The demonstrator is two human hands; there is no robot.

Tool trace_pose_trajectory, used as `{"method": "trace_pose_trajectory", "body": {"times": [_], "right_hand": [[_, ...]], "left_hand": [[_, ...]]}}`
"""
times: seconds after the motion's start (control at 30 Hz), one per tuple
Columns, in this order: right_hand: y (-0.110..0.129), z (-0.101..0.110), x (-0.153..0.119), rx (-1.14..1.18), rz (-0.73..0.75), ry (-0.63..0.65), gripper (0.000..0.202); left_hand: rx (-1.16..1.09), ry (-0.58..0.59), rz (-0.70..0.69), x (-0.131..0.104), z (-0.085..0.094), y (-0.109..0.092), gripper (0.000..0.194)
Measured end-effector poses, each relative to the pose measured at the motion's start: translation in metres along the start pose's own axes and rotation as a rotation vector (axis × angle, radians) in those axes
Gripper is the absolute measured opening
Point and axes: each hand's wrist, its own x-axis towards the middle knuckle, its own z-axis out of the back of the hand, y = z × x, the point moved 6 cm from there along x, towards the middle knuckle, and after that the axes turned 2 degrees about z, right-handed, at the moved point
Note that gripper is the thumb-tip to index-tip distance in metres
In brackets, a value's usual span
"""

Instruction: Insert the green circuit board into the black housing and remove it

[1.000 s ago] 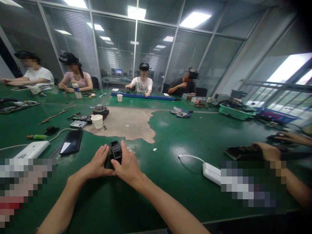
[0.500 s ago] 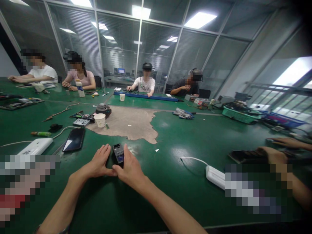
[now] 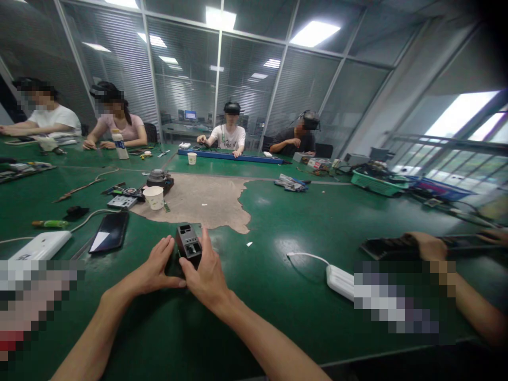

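Between my hands is a small black box-shaped device (image 3: 189, 243) with slots and openings in its top; its exact kind I cannot make out. My right hand (image 3: 210, 275) is closed on it, the fingers along its right side and the thumb at its near edge. My left hand (image 3: 156, 267) lies at its left, fingers stretched out and thumb pointing toward the device's near end. A slight gap seems to part the left fingers from the device.
A black phone (image 3: 109, 233) and white power strip (image 3: 42, 246) lie left. Beyond are a paper cup (image 3: 154, 198), dismantled parts (image 3: 123, 201) and a brown sheet (image 3: 198, 196). At right are another white device (image 3: 339, 280) and a co-worker's hand (image 3: 426, 246). Several people sit across the green table.
The view has turned a little to the right. More of the device's slotted top now shows, and my right thumb sits higher against it. My left hand stays beside it.
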Motion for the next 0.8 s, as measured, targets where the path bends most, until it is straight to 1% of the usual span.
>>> {"method": "trace_pose_trajectory", "body": {"times": [0.07,0.13,0.23,0.33,0.43,0.57,0.67,0.8], "right_hand": [[0.005,0.015,0.007,0.011,0.040,-0.043,0.092],[0.001,0.030,0.010,-0.011,0.057,-0.072,0.090],[-0.022,0.050,0.009,-0.080,-0.006,-0.086,0.088],[-0.047,0.063,0.001,-0.146,-0.069,-0.079,0.086],[-0.062,0.066,-0.007,-0.200,-0.078,-0.075,0.087],[-0.073,0.059,-0.016,-0.242,-0.088,-0.047,0.090],[-0.074,0.056,-0.021,-0.248,-0.041,-0.041,0.093],[-0.072,0.059,-0.023,-0.246,0.001,-0.071,0.094]], "left_hand": [[-0.003,-0.005,-0.010,0.000,0.000,-0.001,0.120],[0.010,0.001,-0.003,0.001,-0.001,-0.002,0.121],[0.037,0.015,0.012,0.003,-0.001,-0.005,0.122],[0.052,0.020,0.015,0.004,0.001,-0.009,0.120],[0.060,0.007,0.007,0.004,0.004,-0.012,0.114],[0.070,-0.003,-0.016,0.004,0.005,-0.014,0.113],[0.070,-0.010,-0.041,0.005,0.004,-0.015,0.117],[0.058,-0.020,-0.070,0.007,0.006,-0.024,0.117]]}}
